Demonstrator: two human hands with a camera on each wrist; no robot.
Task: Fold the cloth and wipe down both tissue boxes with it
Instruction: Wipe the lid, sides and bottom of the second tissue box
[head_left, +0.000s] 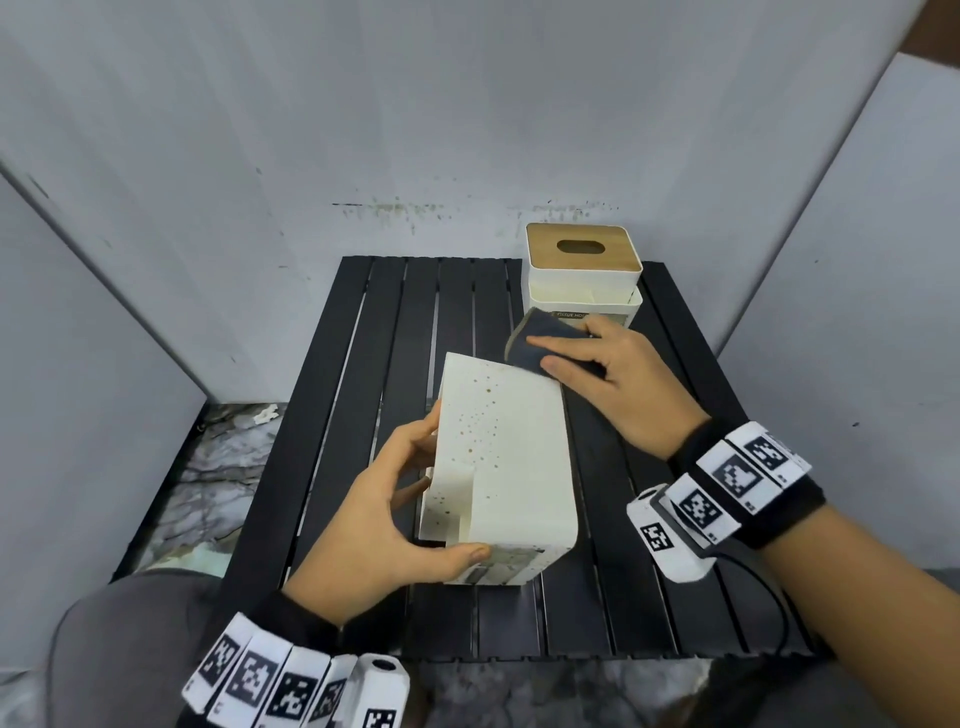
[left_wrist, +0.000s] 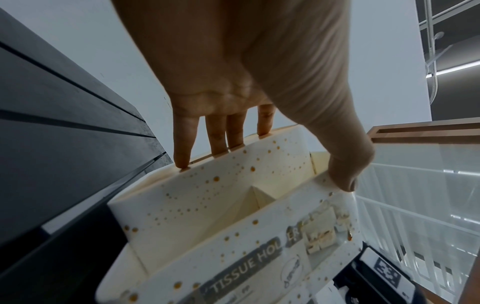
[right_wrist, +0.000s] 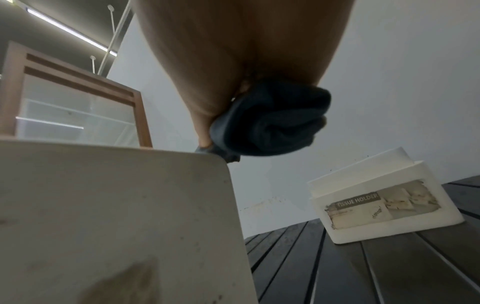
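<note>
A white tissue box (head_left: 511, 467) speckled with brown spots lies tipped on its side on the black slatted table (head_left: 597, 613). My left hand (head_left: 395, 499) grips it, fingers hooked over its open rim (left_wrist: 223, 152) and thumb on the labelled face (left_wrist: 342, 181). My right hand (head_left: 618, 384) holds a folded dark blue cloth (head_left: 545, 345) against the box's far top corner (right_wrist: 221, 162); the cloth (right_wrist: 270, 121) is bunched in the palm. A second white tissue box (head_left: 582, 278) with a wooden lid stands upright at the back right (right_wrist: 384, 205).
Grey wall panels close in the table on the left, back and right. A marble-patterned floor (head_left: 218, 467) shows left of the table. Bare slats lie left of the tipped box and in front of it.
</note>
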